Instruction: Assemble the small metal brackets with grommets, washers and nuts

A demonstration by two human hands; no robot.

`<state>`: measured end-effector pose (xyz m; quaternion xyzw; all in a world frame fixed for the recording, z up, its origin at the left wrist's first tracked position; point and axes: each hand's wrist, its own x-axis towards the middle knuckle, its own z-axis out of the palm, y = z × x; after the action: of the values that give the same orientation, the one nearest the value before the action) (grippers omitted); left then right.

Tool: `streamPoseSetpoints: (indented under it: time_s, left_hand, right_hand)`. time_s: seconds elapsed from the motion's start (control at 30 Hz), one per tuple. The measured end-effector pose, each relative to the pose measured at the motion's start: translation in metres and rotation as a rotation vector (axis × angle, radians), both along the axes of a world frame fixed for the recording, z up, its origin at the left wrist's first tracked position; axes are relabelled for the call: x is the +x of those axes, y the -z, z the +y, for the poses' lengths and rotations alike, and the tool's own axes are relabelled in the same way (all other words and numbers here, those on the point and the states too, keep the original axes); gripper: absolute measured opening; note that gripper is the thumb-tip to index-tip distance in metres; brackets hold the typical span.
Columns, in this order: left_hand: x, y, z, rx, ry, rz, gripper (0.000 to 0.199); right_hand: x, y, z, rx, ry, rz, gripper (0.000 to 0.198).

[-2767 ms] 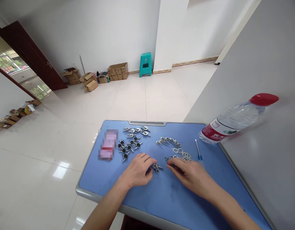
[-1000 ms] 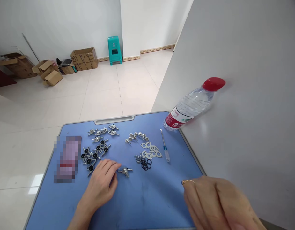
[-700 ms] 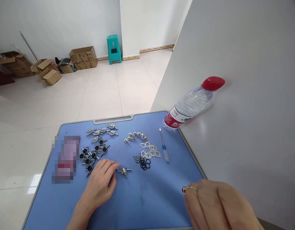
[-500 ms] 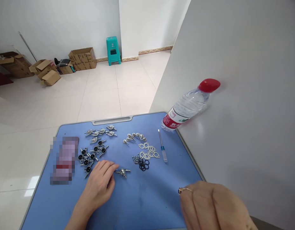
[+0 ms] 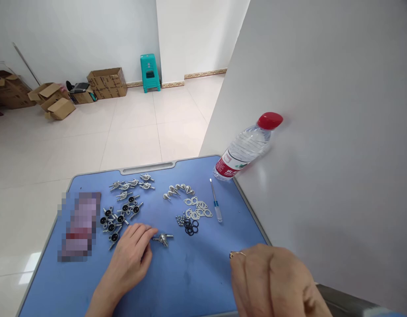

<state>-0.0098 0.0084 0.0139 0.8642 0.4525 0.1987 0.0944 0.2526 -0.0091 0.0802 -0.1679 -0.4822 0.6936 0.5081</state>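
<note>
My left hand (image 5: 132,253) rests on the blue table, its fingers loosely bent and the thumb apart. Its index fingertip is at the stem of a small metal fitting with a domed middle (image 5: 163,239). Close to the camera, my right hand (image 5: 269,279) is raised over the table's right side. Its fingers are curled together, with a ring on one; their tips are hidden, so what they hold, if anything, does not show. Between the hands lie black rubber rings (image 5: 190,227), small steel balls or nuts (image 5: 180,219) and flat metal gaskets (image 5: 199,211).
Several metal fittings with black centres (image 5: 120,218) lie left of centre, with silvery fittings (image 5: 125,186) behind them. Domed metal pins (image 5: 180,189) form an arc. A screwdriver (image 5: 216,203) and a water bottle (image 5: 244,152) stand near the wall side. A blurred purple object (image 5: 82,224) lies left.
The whole view has shifted slightly, so the table and parts appear further left. My left hand stays by the fitting; my right hand keeps its curled shape.
</note>
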Motion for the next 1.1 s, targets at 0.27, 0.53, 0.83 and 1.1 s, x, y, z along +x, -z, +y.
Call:
streamPoseSetpoints:
  time_s: [0.27,0.53,0.83,1.1]
  left_hand:
    - [0.000,-0.001,-0.001,-0.010,0.001,-0.009,0.036]
    - [0.001,-0.004,-0.002,0.014,-0.004,-0.040,0.033]
    - [-0.004,0.000,-0.004,0.028,-0.015,-0.040,0.030]
    - [-0.004,0.003,-0.003,0.039,-0.011,-0.054,0.029]
  right_hand:
    - [-0.001,0.005,0.019,-0.004,0.185,0.031,0.019]
    - [-0.004,0.012,0.037,-0.065,0.308,-0.661,0.027]
    - [-0.018,0.047,0.051,0.354,0.199,-1.539,0.012]
    - [-0.026,0.055,0.050,0.411,0.151,-1.696,0.009]
